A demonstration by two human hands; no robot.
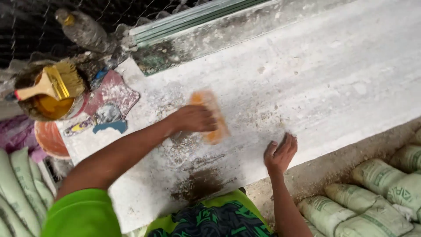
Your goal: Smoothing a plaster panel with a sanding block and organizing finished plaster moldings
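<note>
The left hand (195, 118) is curled over an orange block (210, 116). The block looks a bit blurry. The fingers wrap its near side and press it flat on a long white slab (333, 74). The block lies near the middle of the slab, a little to the left.

The right hand (280, 151) holds nothing. It rests on the near edge of the slab with its fingers bent and loosely apart. It is near the block but does not touch it.

The slab is dusty and pale, with scratchy marks. A dark brown wet patch (199, 184) sits on it just below the left hand, close to the person's body. The person wears a bright green sleeve (81, 215) and dark cloth with a green pattern (215, 221).

At the left end of the slab lies a flat, stained piece (112, 94) with red and blue marks. Beside it stands a dirty round tin (44, 103) with yellow stuff inside. A brush (55, 83) with yellow bristles rests across the top of the tin. An orange bucket (50, 138) sits just below the tin. A dusty bottle (83, 28) stands farther back, by some wire netting.

Pale green sacks (381, 193) are piled on the ground at the right. More sacks (17, 188) lie at the left.
</note>
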